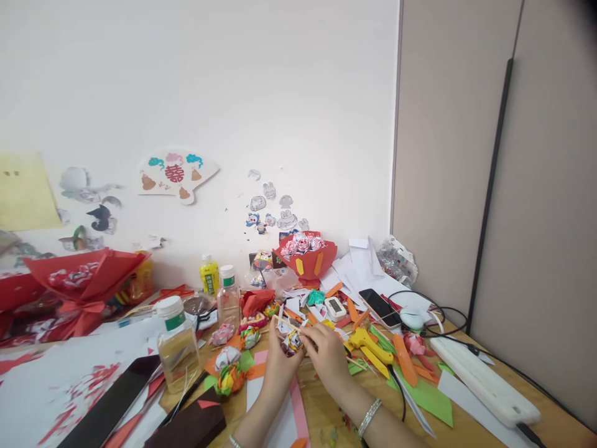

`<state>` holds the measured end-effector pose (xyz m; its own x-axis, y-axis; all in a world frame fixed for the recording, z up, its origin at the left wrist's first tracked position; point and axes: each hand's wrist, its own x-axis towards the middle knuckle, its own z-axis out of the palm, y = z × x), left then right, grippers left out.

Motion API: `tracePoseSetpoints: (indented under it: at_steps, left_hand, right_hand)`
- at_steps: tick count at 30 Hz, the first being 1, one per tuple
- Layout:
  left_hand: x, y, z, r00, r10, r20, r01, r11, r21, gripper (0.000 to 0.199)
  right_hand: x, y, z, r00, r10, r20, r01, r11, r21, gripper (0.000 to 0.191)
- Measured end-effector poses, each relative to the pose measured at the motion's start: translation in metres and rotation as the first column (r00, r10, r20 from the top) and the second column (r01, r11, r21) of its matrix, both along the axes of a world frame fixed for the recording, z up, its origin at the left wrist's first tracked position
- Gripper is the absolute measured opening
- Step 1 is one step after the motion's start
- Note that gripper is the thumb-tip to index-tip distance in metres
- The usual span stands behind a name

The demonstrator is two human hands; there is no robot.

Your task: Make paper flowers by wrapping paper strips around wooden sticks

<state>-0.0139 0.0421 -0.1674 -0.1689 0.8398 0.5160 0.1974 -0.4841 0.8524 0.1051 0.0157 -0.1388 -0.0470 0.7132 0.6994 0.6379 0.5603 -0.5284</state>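
Just above the table's middle, my left hand (282,358) is closed around a small crumpled paper flower (293,341) with white, yellow and dark patches. A thin wooden stick (288,323) spans from my left fingertips to my right hand (326,351), whose thumb and fingers pinch its end beside the flower. Several crumpled paper flowers lie left of my hands, among them an orange, green and yellow one (230,378) and a white one (227,357). A yellow glue gun (370,345) lies right of my right hand.
Paper scraps litter the wooden table (326,423). Clear bottles (176,348) stand at the left, a red bouquet (305,258) at the back. A phone (380,308), a white timer (334,308) and a power strip (485,379) with black cables lie toward the right.
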Motion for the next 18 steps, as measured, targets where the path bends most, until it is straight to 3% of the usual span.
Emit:
tracePoseSetpoints:
  at_steps: [9,18]
  left_hand:
    - [0.002,-0.009,0.01,0.999,-0.027,0.03,0.028,0.999,-0.032,0.072]
    - [-0.002,0.0,-0.003,0.997,-0.051,-0.05,0.049,0.998,-0.044,0.056]
  right_hand:
    - [0.0,0.003,0.002,0.968,0.137,-0.211,-0.155,0.985,-0.071,0.016]
    - [0.0,0.0,0.0,1.0,0.004,-0.015,-0.005,1.0,-0.019,0.017]
